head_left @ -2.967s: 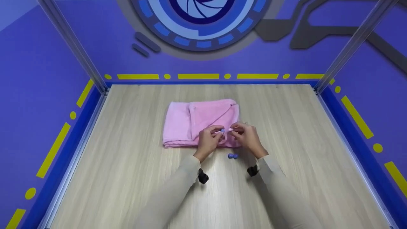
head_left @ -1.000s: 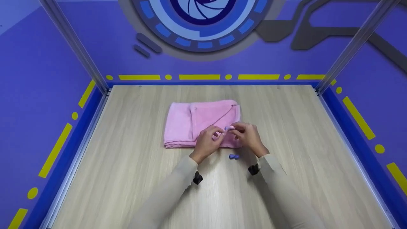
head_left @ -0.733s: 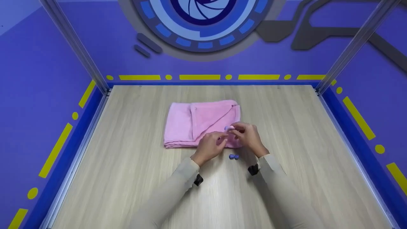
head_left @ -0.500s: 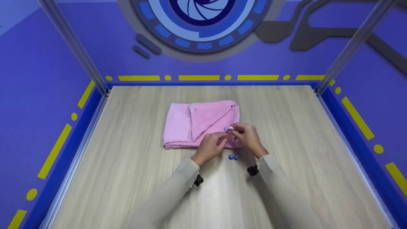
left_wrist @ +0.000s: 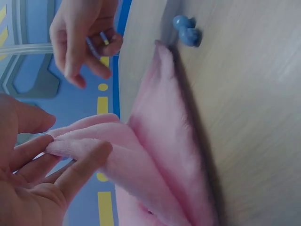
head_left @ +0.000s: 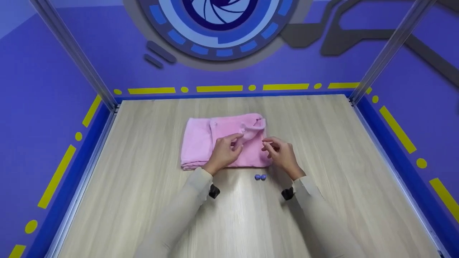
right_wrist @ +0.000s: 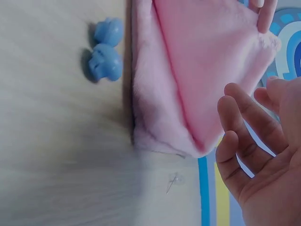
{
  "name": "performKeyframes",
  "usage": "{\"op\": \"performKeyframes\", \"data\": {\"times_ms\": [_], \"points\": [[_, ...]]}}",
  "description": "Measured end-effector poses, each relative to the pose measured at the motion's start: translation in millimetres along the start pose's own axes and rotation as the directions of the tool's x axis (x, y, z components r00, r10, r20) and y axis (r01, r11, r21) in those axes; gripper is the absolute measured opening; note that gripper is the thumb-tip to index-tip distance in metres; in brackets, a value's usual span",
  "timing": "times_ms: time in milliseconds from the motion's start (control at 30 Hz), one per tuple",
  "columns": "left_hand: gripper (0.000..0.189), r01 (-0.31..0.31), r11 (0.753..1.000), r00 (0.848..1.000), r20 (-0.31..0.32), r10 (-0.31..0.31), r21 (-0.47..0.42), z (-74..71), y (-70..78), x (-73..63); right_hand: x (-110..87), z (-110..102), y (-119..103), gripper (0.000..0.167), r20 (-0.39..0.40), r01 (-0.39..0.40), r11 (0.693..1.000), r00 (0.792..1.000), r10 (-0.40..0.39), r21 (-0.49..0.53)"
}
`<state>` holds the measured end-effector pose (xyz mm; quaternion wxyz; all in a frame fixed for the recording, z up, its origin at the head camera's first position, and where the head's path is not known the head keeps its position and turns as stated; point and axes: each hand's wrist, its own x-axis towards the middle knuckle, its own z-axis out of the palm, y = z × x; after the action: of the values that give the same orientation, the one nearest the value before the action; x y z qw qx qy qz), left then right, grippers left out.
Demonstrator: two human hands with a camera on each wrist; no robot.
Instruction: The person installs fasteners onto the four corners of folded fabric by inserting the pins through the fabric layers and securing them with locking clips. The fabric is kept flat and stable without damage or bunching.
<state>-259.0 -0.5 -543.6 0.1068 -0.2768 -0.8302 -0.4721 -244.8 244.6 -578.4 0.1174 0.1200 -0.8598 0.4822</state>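
Observation:
A folded pink fleece blanket (head_left: 195, 143) lies on the table. My left hand (head_left: 225, 152) grips its raised top corner (left_wrist: 94, 136) between the fingers, and the flap bends upward. A small pale spot shows near that corner in the head view; its kind is unclear. Right of the flap, my right hand (head_left: 281, 154) hovers with loosely bent fingers (right_wrist: 230, 113). In the right wrist view I see nothing between them. Two small blue mushroom-shaped pieces (right_wrist: 106, 61) sit side by side on the table, just in front of the blanket's near edge.
The wooden table (head_left: 143, 200) is bounded by a blue-purple back wall (head_left: 100, 57) and side walls with metal corner posts. Beside the blanket, a thin pin-like mark or object (right_wrist: 171, 183) shows on the table; too faint to tell.
My left hand has drawn left and up, lifting the blanket's corner. The small blue and pale piece that my right fingers pinched is no longer seen there. The head view has shifted slightly.

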Motion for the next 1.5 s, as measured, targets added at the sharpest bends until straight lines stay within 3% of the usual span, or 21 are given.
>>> {"op": "performKeyframes", "data": {"times_ms": [333,533,833,1233,1500], "points": [[0.045,-0.026,0.985,1.0,-0.006,0.027,0.169,-21.1,-11.5,14.7,-5.7,-2,9,0.023,0.05,-0.013,1.0,0.999,0.012,0.023],[0.054,0.015,0.977,1.0,-0.012,-0.013,0.212,-33.4,-27.7,21.1,-7.7,-6,11,0.023,0.064,-0.022,1.0,0.998,0.023,-0.007],[0.075,0.131,0.972,0.991,0.001,-0.133,0.194,-47.5,-51.3,26.6,-10.3,-10,13,0.022,0.087,-0.097,0.995,0.991,0.099,-0.02],[0.072,0.169,0.966,0.982,0.053,-0.183,0.197,-53.6,-81.5,29.4,-10.2,-13,15,0.023,0.109,-0.123,0.992,0.986,0.125,-0.027],[0.07,0.208,0.967,0.973,0.065,-0.219,0.147,-52.1,-97.2,26.0,-10.7,-15,16,0.023,0.116,-0.135,0.99,0.984,0.138,-0.033]]}}
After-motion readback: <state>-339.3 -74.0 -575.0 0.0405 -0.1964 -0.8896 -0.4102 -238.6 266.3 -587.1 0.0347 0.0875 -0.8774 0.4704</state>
